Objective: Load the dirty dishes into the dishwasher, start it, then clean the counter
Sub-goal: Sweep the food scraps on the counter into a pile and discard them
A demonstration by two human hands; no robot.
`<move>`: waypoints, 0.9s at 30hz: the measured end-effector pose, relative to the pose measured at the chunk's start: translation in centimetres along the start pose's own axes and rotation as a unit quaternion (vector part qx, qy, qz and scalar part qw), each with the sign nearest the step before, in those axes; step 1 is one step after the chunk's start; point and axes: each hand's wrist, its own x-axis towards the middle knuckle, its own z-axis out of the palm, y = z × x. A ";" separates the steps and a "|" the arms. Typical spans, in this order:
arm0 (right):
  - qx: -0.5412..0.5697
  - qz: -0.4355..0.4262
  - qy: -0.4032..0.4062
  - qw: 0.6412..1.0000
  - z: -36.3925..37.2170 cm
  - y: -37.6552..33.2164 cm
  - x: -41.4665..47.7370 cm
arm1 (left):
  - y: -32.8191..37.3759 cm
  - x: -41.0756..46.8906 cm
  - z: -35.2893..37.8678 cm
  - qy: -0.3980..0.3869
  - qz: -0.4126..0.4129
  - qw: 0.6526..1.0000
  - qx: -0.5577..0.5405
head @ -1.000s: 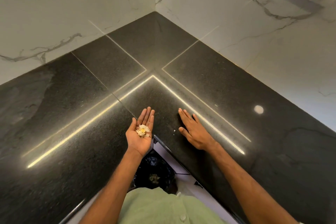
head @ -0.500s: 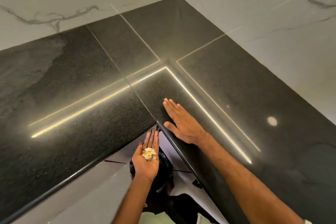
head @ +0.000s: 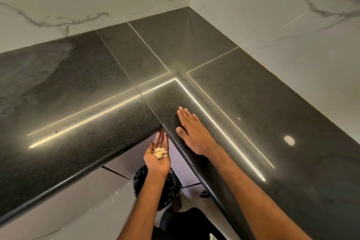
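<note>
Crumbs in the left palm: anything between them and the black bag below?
Nothing visible except the left hand itself: it holds the crumbs off the counter edge, above the black bag.

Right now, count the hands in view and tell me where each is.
2. The left hand is palm up, carrying crumbs, just below the counter edge; the right hand lies flat on the counter.

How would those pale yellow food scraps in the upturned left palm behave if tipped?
The pale yellow food scraps look like small loose bits, so they would probably spill separately. They seem light, lying unheld on the open left hand, above the black bin bag.
</note>
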 end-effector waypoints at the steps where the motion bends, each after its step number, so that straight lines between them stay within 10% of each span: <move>1: -0.023 -0.025 -0.008 0.999 0.8 -0.5 0.2 | 0.1 0.2 -0.4 0.003 -0.001 1.000 0.010; 5: 0.240 -0.094 -0.054 0.965 2.6 -4.3 -1.4 | 0.7 0.3 -1.0 0.003 -0.022 0.997 0.069; 14: 0.611 0.124 0.221 0.750 11.1 -7.9 -4.6 | 2.0 -3.6 -2.1 0.006 -0.041 0.993 0.113; 21: 0.814 0.329 0.213 0.428 15.3 -9.3 -4.2 | 2.9 -4.3 -6.9 0.000 -0.034 0.956 0.292; 27: 0.814 0.437 0.219 0.313 24.7 -7.6 -5.0 | 4.2 -1.9 -15.0 0.099 -0.067 0.946 0.301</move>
